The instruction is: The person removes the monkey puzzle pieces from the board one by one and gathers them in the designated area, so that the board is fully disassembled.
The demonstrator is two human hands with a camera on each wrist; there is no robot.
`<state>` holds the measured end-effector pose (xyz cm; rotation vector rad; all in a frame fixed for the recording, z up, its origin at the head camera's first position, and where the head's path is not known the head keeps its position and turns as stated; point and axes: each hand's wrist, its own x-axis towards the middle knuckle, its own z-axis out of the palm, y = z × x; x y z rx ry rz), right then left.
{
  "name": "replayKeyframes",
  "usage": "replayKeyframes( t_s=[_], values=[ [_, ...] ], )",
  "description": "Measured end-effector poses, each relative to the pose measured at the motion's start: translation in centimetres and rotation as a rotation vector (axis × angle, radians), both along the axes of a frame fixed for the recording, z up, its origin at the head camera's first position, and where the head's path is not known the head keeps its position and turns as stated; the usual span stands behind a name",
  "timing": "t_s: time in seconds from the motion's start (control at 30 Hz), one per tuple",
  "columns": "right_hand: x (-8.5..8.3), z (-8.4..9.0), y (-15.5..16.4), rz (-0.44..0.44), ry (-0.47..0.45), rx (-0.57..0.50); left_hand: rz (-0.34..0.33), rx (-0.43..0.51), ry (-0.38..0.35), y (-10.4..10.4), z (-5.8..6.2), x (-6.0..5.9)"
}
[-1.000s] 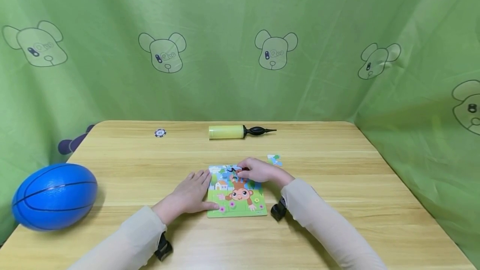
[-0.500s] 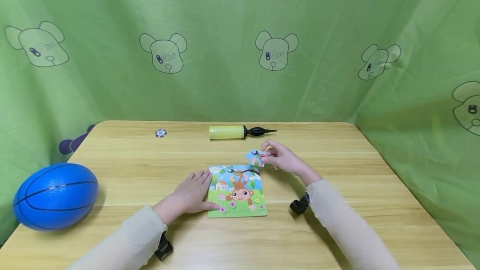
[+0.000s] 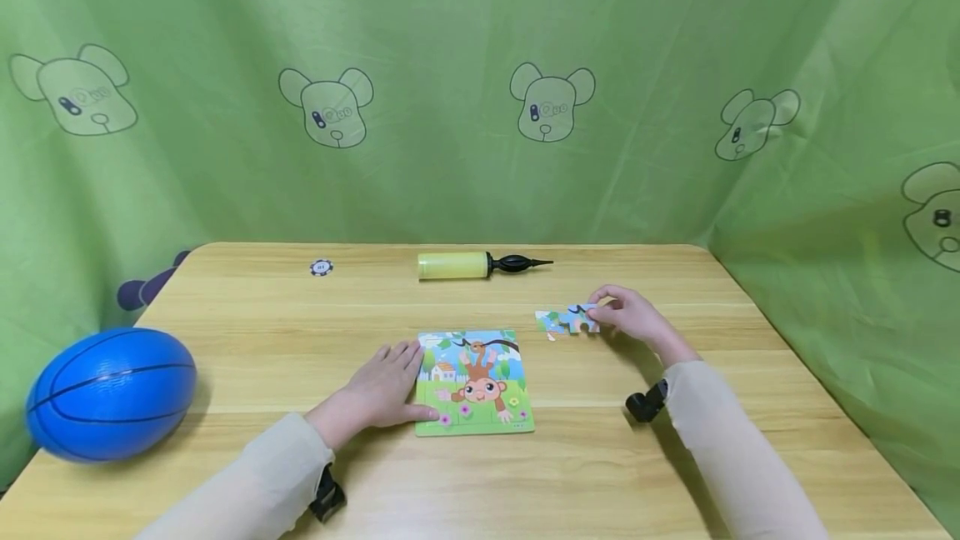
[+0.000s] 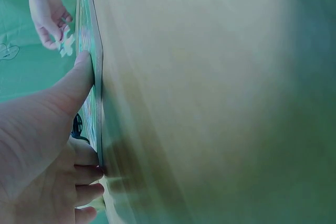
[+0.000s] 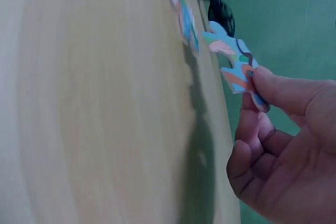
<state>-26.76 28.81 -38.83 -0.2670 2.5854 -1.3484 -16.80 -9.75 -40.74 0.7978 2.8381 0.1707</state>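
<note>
A square monkey jigsaw puzzle (image 3: 480,390) lies flat on the wooden table. My left hand (image 3: 382,386) rests along its left edge, thumb on the lower left corner and the fingers stretched out beside it; the left wrist view shows that thumb (image 4: 79,74) over the rim. To the right and beyond the board, my right hand (image 3: 633,317) pinches a jigsaw puzzle piece (image 5: 233,61) between thumb and fingers, held above the table. A second puzzle piece (image 3: 551,322) lies just left of the held one.
A yellow hand pump (image 3: 453,265) with a black nozzle lies near the back edge. Left of it is a round poker chip (image 3: 321,267). A blue ball (image 3: 111,394) sits at the table's left side. Green curtains (image 3: 442,107) hang behind and at the sides.
My right hand lifted the puzzle piece away from the board's top and carried it right, past the loose piece. The left hand has stayed put on the board.
</note>
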Motion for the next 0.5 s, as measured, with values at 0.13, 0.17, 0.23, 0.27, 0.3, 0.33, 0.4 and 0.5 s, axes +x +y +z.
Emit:
replayKeyframes(
  t_s=[0.13,0.17,0.23,0.27,0.3,0.33,0.4,0.5],
  values=[
    [-0.4,-0.6,1.4,-0.023,0.010,0.059,-0.002,0.002,0.003,0.0,0.0,0.0],
    [-0.5,-0.6,1.6,-0.022,0.018,0.072,-0.002,0.002,0.005,0.0,0.0,0.0],
    [-0.7,-0.7,1.9,-0.040,0.032,0.104,-0.001,0.000,0.006,0.0,0.0,0.0],
    [-0.8,-0.8,1.9,-0.049,0.036,0.119,-0.001,-0.001,0.007,0.0,0.1,0.0],
    [-0.9,-0.8,2.0,-0.053,0.038,0.131,-0.002,-0.001,0.007,0.0,0.1,0.1],
    [-1.0,-0.9,2.1,-0.061,0.039,0.145,-0.002,-0.002,0.006,0.1,0.1,0.1],
    [-1.3,-1.0,2.2,-0.077,0.035,0.169,-0.002,0.001,0.004,0.1,0.1,0.1],
    [-1.6,-1.3,2.4,-0.079,0.019,0.187,-0.002,0.003,0.003,0.1,0.0,0.1]
  ],
)
